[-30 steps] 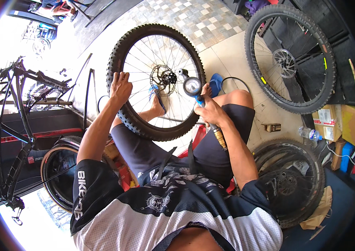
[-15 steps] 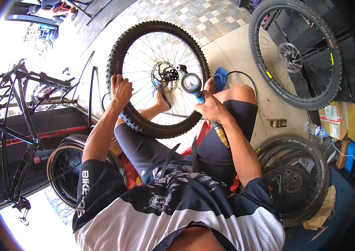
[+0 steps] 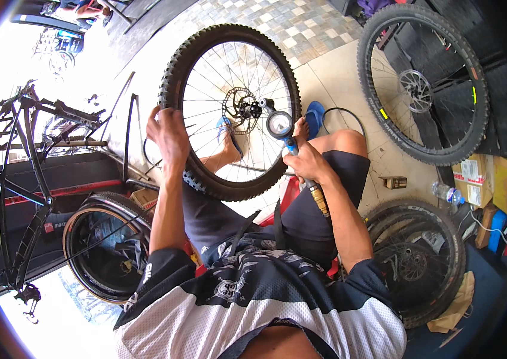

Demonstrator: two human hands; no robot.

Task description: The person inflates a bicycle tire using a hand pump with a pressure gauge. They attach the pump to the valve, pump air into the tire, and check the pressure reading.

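Observation:
A bicycle wheel (image 3: 177,84) with a knobby black tyre stands tilted in front of me, between my legs. My left hand (image 3: 168,136) is at the tyre's left side, its fingers apart and loosely bent. Whether the fingertips touch the rubber is hard to make out. My right hand (image 3: 307,161) is closed around the handle of a tyre inflator (image 3: 291,145) with a round dial gauge (image 3: 279,124). The inflator's head lies over the spokes, just right of the hub and its brake disc (image 3: 238,112). From its lower end, a brass-coloured fitting (image 3: 320,201) points toward me.
A black bike frame (image 3: 26,149) is at the left, above a tan-walled wheel (image 3: 74,263). Another wheel (image 3: 368,90) leans at the upper right, with more wheels (image 3: 457,239) below. Nearby are a plastic bottle (image 3: 448,193), cardboard boxes (image 3: 474,179) and a small box (image 3: 394,182).
The wheel has shifted slightly right. My left hand has loosened from the tyre and its fingers have spread. The inflator and my right hand have moved slightly right and down.

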